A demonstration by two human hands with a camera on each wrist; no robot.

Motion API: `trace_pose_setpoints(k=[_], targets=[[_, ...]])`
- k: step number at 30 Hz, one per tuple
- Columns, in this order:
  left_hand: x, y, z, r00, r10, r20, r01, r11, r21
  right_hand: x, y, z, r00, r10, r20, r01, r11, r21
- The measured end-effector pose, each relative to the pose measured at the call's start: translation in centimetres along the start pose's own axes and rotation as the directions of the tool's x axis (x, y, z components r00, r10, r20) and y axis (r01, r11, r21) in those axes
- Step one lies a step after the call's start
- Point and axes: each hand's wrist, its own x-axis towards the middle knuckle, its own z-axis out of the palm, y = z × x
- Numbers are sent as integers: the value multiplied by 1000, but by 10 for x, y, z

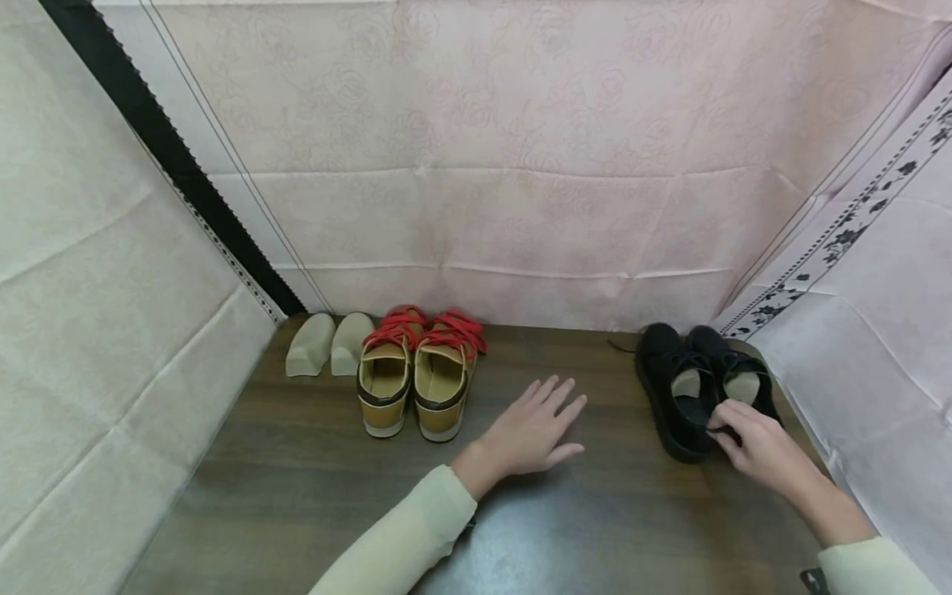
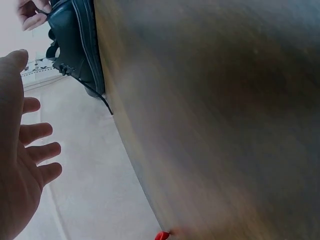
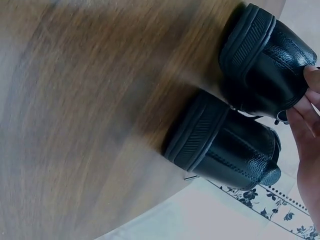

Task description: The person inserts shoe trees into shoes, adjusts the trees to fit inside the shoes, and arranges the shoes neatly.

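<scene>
A pair of black lace-up shoes stands at the right, toes toward the back wall. My right hand [image 1: 766,450] pinches the heel collar of the left black shoe [image 1: 658,347]; in the right wrist view, the thumb is on the back of that shoe [image 3: 272,75]. Beside it stands the right black shoe [image 3: 235,145]. Pale patches show inside both openings. My left hand [image 1: 524,434] hovers with spread fingers over the floor between the two pairs, holding nothing. Nearest on its left are tan shoes [image 1: 440,401] with red laces.
Two cream, round-topped pieces [image 1: 311,347] stand left of the tan shoes. Patterned pale cloth [image 1: 521,223] covers the back and both sides. The surface is dark wood grain [image 1: 297,479]. A loose black lace [image 2: 102,100] trails from the left black shoe.
</scene>
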Motion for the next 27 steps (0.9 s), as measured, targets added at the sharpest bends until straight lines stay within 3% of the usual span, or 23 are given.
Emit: trace_pose_setpoints(k=[14, 27], targets=[[6, 7, -1, 1000, 9, 29, -9, 1000, 3, -3, 7, -6, 999, 40, 6, -39, 998, -56], [4, 3, 0, 1000, -20, 21, 20, 1000, -1, -6, 8, -7, 995, 97, 32, -94, 992, -84]])
